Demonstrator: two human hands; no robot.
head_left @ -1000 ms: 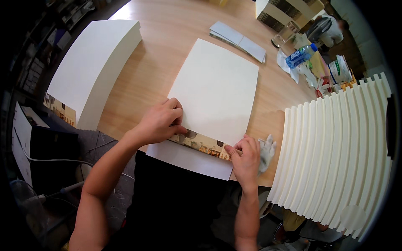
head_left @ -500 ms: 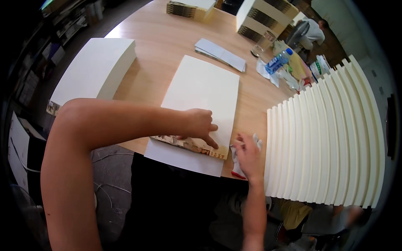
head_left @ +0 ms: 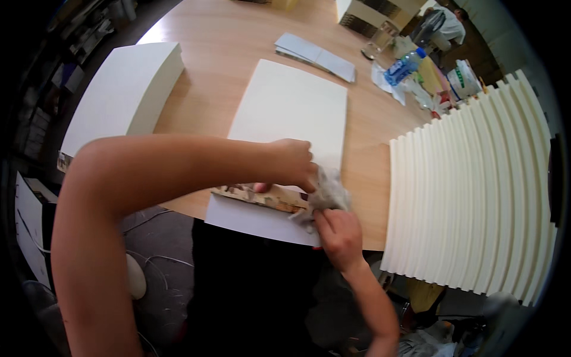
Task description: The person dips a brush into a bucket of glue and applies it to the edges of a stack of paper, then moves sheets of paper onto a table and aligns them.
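Observation:
A thick block of cream paper [head_left: 291, 101] lies flat on the table in front of me, its near edge patterned in brown and tan. Across it reaches my left arm, and my left hand [head_left: 292, 162] presses down near the block's right side. The thumb rests apart by the patterned edge [head_left: 256, 198]; the fingertips are partly hidden. My right hand [head_left: 339, 238] is closed on a crumpled grey-white cloth [head_left: 330, 191], which touches the block's near right corner beside my left fingers. A white sheet [head_left: 256, 223] sticks out from under the block toward me.
Another thick paper block [head_left: 113, 89] lies on the left. To the right stands a tall stack of cream blocks [head_left: 464, 190]. Farther back are folded white strips [head_left: 315, 56], a glass [head_left: 379, 41], a water bottle [head_left: 404, 66] and a white tub [head_left: 464, 80]. A person [head_left: 449, 27] is in the background.
My right hand has taken hold of the cloth and brought it left onto the corner of the block. My left hand has shifted slightly, its index finger now nearly covered. The view has shifted a little.

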